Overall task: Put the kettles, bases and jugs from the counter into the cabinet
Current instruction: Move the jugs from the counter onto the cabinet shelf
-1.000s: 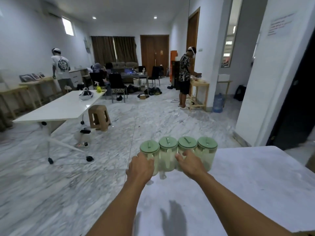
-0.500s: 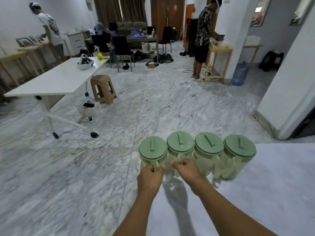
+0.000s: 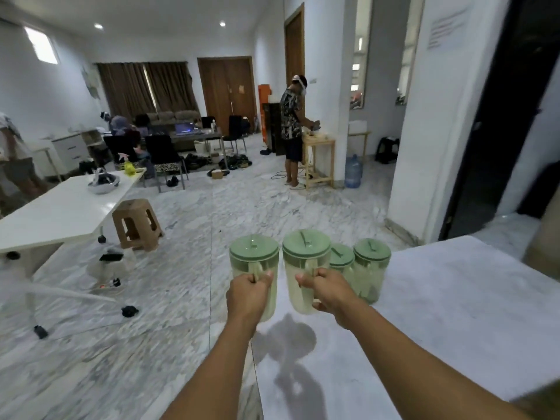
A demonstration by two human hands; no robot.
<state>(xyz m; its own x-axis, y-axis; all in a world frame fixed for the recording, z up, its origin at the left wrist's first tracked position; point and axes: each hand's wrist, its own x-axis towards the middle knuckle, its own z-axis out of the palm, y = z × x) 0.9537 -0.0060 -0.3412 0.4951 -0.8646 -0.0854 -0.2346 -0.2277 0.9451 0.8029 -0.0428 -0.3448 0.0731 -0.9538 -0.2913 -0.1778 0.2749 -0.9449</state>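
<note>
Several pale green plastic jugs with green lids are at the left edge of the white marble counter [image 3: 454,313]. My left hand [image 3: 248,295] grips the handle of the leftmost jug [image 3: 254,259], which hangs in the air past the counter's edge. My right hand [image 3: 325,287] grips the handle of a second jug [image 3: 306,256], lifted above the counter; its shadow lies below. Two more jugs stand on the counter behind: one [image 3: 342,259] partly hidden, the other [image 3: 372,265] at the right. No cabinet, kettle or base is in view.
To the left a white rolling table [image 3: 60,213] and a brown plastic stool [image 3: 138,222] stand on the marble floor. A white pillar [image 3: 424,147] and dark doorway are to the right. A person stands at a wooden stand [image 3: 318,159] farther back; others are at the far left.
Both hands have lifted their two jugs off the counter and apart from the row. The other two jugs stayed put. My view has tilted back up.
</note>
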